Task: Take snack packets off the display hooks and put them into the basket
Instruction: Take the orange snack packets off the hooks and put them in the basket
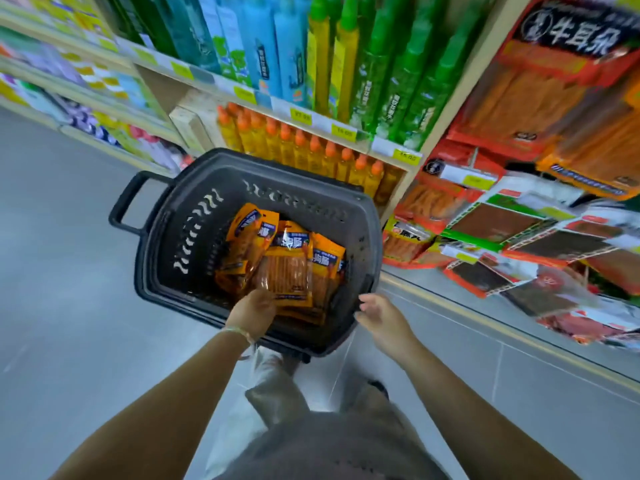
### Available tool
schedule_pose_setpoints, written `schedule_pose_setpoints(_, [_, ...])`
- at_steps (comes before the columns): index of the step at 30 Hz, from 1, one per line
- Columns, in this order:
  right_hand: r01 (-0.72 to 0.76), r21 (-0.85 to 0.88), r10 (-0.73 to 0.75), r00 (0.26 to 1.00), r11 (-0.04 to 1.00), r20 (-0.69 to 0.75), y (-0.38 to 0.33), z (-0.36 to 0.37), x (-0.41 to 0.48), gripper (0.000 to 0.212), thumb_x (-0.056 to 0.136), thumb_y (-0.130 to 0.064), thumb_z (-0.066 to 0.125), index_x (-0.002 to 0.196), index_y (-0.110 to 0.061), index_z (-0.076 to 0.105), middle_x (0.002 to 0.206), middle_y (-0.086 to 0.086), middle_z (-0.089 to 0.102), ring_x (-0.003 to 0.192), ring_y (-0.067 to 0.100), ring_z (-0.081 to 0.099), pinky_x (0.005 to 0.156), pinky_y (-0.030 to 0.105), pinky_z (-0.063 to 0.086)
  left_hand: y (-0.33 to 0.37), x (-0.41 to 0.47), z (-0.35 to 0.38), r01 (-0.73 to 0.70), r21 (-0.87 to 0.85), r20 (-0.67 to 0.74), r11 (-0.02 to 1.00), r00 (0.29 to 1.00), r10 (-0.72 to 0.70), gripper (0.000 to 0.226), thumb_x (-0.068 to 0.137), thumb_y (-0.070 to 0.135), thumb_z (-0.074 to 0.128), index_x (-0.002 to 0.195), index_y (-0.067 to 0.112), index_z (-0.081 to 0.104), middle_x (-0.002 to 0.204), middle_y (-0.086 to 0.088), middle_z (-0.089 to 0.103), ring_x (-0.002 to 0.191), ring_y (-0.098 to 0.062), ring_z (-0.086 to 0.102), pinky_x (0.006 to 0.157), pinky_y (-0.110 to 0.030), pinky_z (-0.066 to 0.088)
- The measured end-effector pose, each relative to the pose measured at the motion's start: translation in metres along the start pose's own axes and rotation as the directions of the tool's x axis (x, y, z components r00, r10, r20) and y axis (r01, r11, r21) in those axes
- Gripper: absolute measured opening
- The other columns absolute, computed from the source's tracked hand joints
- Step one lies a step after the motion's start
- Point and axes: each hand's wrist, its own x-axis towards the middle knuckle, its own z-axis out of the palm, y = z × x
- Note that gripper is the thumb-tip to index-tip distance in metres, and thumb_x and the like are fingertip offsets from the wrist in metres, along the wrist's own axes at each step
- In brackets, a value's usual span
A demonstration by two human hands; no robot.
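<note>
Orange packet (pixel 289 275) under left hand (pixel 252 311) fingertips, in basket (pixel 166 216).

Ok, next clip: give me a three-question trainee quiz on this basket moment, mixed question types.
1. True or false: the left hand is down inside the basket, on the orange snack packets.
2. Multiple choice: the right hand is
A. gripping a packet
B. open and empty by the basket's near rim
C. on the basket handle
3. Short answer: on which side of the view do the hanging snack packets show?

Key
1. True
2. B
3. The right side
</note>
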Motion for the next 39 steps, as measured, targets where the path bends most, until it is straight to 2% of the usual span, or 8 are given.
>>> schedule_pose_setpoints(6, [-0.086, -0.085, 0.091, 0.994, 0.993, 0.062, -0.032, 0.067, 0.054, 0.033, 0.093, -0.023, 0.058, 0.125, -0.017, 0.051, 0.095, -0.011, 0.054, 0.084, 0.001, 0.053, 0.074, 0.018, 0.041, -0.037, 0.059, -0.053, 0.036, -0.03, 0.074, 0.999, 0.997, -0.033, 0.024, 0.091, 0.027, 0.057, 0.112, 0.018, 0.063, 0.106, -0.004, 0.065, 0.098, -0.022, 0.06, 0.085, -0.028, 0.046])
schedule_pose_setpoints(9, [-0.161, -0.126, 0.176, 0.977, 0.979, 0.124, -0.039, 0.09, 0.087, 0.032, 0.096, -0.028, 0.053, 0.126, -0.02, 0.048, 0.098, -0.01, 0.052, 0.083, 0.005, 0.053, 0.074, 0.023, 0.044, -0.051, 0.098, -0.073, 0.045, 0.006, 0.119, 0.999, 0.992, -0.046, 0.02, 0.091, 0.025, 0.058, 0.108, 0.019, 0.063, 0.101, -0.001, 0.064, 0.095, -0.02, 0.06, 0.078, -0.023, 0.04])
schedule_pose_setpoints(12, [-0.254, -0.155, 0.279, 0.946, 0.955, 0.168, -0.04, 0.109, 0.116, 0.03, 0.097, -0.028, 0.052, 0.125, -0.02, 0.047, 0.1, -0.007, 0.049, 0.088, 0.015, 0.057, 0.078, 0.032, 0.047, -0.067, 0.135, -0.084, 0.095, 0.002, 0.176, 0.995, 0.98, -0.094, 0.02, 0.089, 0.019, 0.059, 0.108, 0.015, 0.063, 0.102, -0.004, 0.065, 0.101, -0.023, 0.06, 0.084, -0.025, 0.043])
schedule_pose_setpoints(17, [-0.287, -0.181, 0.317, 0.934, 0.941, 0.167, -0.035, 0.15, 0.168, 0.029, 0.096, -0.025, 0.052, 0.123, -0.015, 0.053, 0.088, -0.013, 0.051, 0.075, 0.002, 0.052, 0.056, 0.009, 0.038, -0.093, 0.189, -0.081, 0.195, 0.002, 0.234, 0.981, 0.953, -0.19, 0.022, 0.09, 0.022, 0.058, 0.11, 0.015, 0.063, 0.104, -0.002, 0.067, 0.099, -0.019, 0.061, 0.087, -0.025, 0.044])
schedule_pose_setpoints(19, [-0.279, -0.163, 0.304, 0.94, 0.946, 0.155, -0.037, 0.169, 0.192, 0.031, 0.096, -0.028, 0.052, 0.124, -0.015, 0.055, 0.098, -0.009, 0.056, 0.084, 0.005, 0.052, 0.068, 0.013, 0.038, -0.101, 0.203, -0.076, 0.225, -0.023, 0.229, 0.974, 0.95, -0.214, 0.023, 0.09, 0.024, 0.057, 0.112, 0.018, 0.062, 0.103, 0.002, 0.065, 0.095, -0.014, 0.058, 0.084, -0.021, 0.04])
schedule_pose_setpoints(27, [-0.473, 0.179, 0.46, 0.881, 0.863, 0.113, -0.056, 0.232, 0.28, 0.058, 0.091, -0.051, 0.051, 0.137, -0.018, 0.042, 0.13, 0.004, 0.055, 0.114, 0.026, 0.057, 0.099, 0.045, 0.046, -0.124, 0.226, -0.066, 0.315, -0.103, 0.297, 0.944, 0.915, -0.273, 0.026, 0.091, 0.025, 0.055, 0.117, 0.023, 0.058, 0.108, 0.005, 0.058, 0.1, -0.012, 0.052, 0.088, -0.022, 0.036])
schedule_pose_setpoints(34, [-0.423, 0.399, 0.477, 0.878, 0.814, -0.042, -0.067, 0.245, 0.301, 0.033, 0.097, -0.031, 0.051, 0.126, -0.016, 0.054, 0.12, 0.008, 0.062, 0.105, 0.026, 0.06, 0.094, 0.041, 0.049, -0.123, 0.233, -0.07, 0.332, -0.191, 0.255, 0.924, 0.926, -0.28, 0.026, 0.092, 0.019, 0.053, 0.118, 0.02, 0.058, 0.108, 0.005, 0.058, 0.1, -0.011, 0.052, 0.089, -0.021, 0.036])
schedule_pose_setpoints(39, [-0.317, 0.54, 0.476, 0.86, 0.779, -0.182, -0.067, 0.222, 0.269, 0.034, 0.1, -0.035, 0.042, 0.129, -0.018, 0.048, 0.098, 0.0, 0.058, 0.087, 0.016, 0.059, 0.085, 0.037, 0.053, -0.115, 0.225, -0.073, 0.308, -0.166, 0.264, 0.937, 0.929, -0.258, 0.023, 0.093, 0.022, 0.051, 0.116, 0.025, 0.056, 0.111, 0.005, 0.06, 0.096, -0.011, 0.054, 0.086, -0.025, 0.04])
